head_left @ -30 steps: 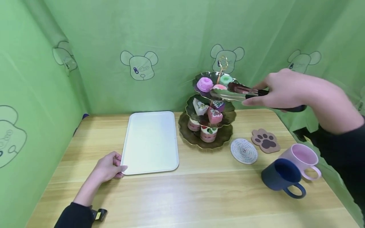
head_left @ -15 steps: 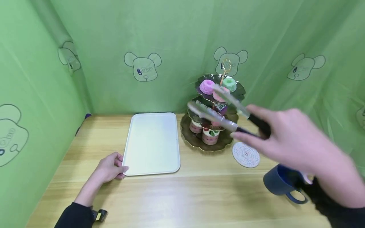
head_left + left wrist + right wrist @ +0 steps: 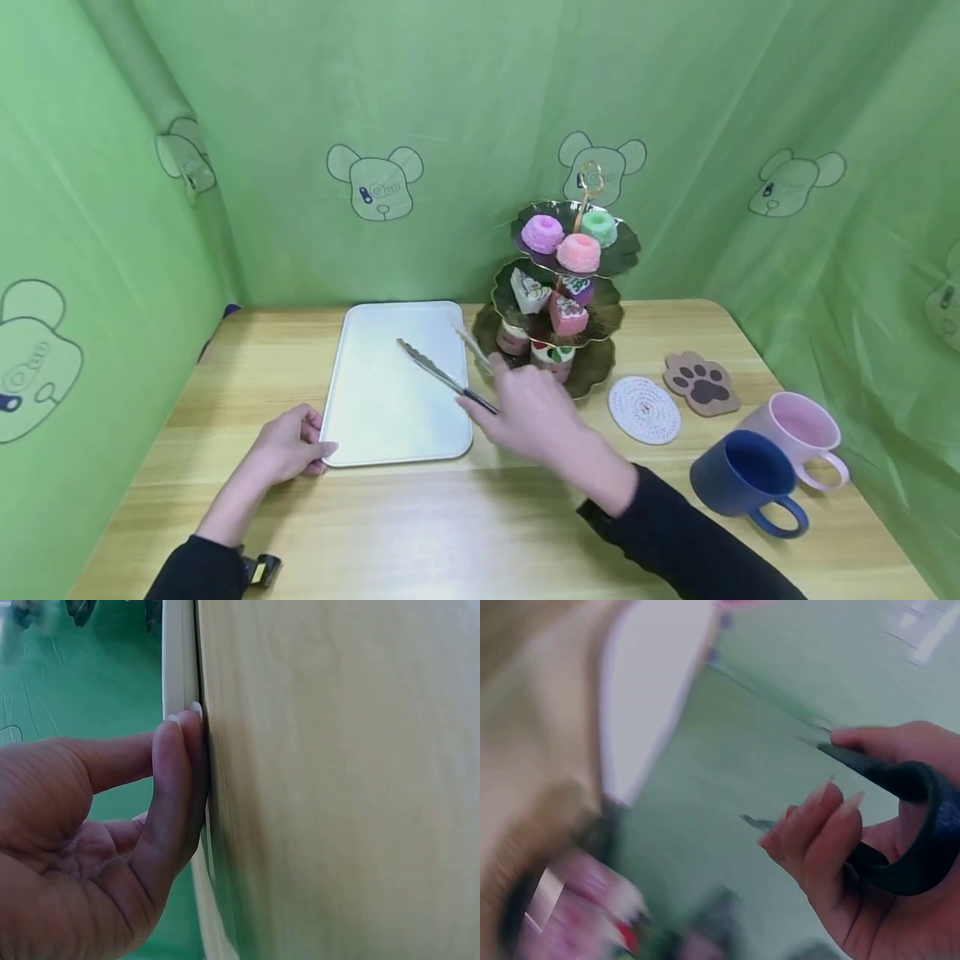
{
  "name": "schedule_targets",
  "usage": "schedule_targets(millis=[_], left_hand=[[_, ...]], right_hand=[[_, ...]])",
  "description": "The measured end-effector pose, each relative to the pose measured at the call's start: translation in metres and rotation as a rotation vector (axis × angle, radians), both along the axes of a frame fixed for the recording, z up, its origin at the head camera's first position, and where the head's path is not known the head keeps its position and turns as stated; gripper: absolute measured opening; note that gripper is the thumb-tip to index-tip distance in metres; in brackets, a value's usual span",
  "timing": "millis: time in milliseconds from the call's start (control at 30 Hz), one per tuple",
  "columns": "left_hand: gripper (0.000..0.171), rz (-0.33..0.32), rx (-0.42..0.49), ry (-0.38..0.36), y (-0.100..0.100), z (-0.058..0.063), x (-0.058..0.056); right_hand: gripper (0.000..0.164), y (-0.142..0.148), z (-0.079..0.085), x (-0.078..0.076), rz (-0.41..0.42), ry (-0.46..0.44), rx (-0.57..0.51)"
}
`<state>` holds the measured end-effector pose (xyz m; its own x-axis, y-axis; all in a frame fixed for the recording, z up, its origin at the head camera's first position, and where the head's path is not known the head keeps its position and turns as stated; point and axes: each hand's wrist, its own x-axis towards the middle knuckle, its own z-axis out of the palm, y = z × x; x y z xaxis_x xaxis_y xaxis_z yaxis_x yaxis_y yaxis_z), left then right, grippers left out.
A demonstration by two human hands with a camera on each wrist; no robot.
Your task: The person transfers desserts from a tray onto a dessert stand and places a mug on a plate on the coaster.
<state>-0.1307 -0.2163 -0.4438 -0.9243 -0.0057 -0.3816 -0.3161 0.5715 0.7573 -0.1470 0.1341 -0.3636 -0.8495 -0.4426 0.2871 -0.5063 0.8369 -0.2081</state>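
A white rectangular tray (image 3: 375, 417) lies flat on the wooden table. My left hand (image 3: 285, 446) pinches its near left corner, thumb on the rim. In the left wrist view, fingers (image 3: 169, 787) meet the tray's edge (image 3: 173, 660) close to the tabletop. With my right hand (image 3: 536, 417) I grip serving tongs (image 3: 431, 365) that have black handles. Their metal arms are spread with nothing between the tips, overlapping the tray's right half. The right wrist view is blurred but shows the black handle (image 3: 922, 874) bent round inside my palm.
Right behind my right hand stands a three-tier stand (image 3: 588, 372) with toy-like cakes (image 3: 579, 252) on each tier. Further right are a round woven coaster (image 3: 645, 410), a paw-shaped coaster (image 3: 701, 383), a blue mug (image 3: 727, 479) and a pink mug (image 3: 772, 425). Green cloth (image 3: 480, 108) encloses the table.
My right hand has swung the tongs left and down, from the stand's top tier to above the tray. The tongs' arms have spread apart. My left hand stays at the tray's corner.
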Motion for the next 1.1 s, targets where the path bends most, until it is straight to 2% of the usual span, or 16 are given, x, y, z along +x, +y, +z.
schedule_targets(millis=[100, 200, 333, 533, 700, 900, 1100], left_hand=[[0.034, -0.002, 0.003, -0.001, -0.001, 0.002, -0.001], [0.034, 0.001, 0.0, -0.001, -0.001, 0.001, -0.001], [0.035, -0.002, -0.005, 0.001, 0.0, 0.0, -0.003], [0.034, -0.006, -0.008, 0.006, 0.0, 0.0, -0.004], [0.034, -0.008, -0.02, 0.001, 0.0, 0.001, -0.003], [0.034, -0.012, -0.028, 0.007, 0.001, 0.003, -0.003], [0.035, -0.007, -0.028, 0.005, 0.001, 0.001, -0.004]], right_hand=[[0.066, -0.025, -0.026, -0.021, -0.027, -0.025, 0.052], [0.069, -0.048, -0.045, -0.039, -0.073, -0.091, 0.105], [0.075, -0.071, -0.061, -0.057, -0.127, -0.16, 0.161], [0.069, -0.096, -0.079, -0.075, -0.172, -0.172, 0.192], [0.073, -0.11, -0.085, -0.08, -0.205, -0.244, 0.194], [0.065, -0.122, -0.079, -0.081, -0.238, -0.377, 0.199], [0.062, -0.132, -0.076, -0.081, -0.257, -0.42, 0.222]])
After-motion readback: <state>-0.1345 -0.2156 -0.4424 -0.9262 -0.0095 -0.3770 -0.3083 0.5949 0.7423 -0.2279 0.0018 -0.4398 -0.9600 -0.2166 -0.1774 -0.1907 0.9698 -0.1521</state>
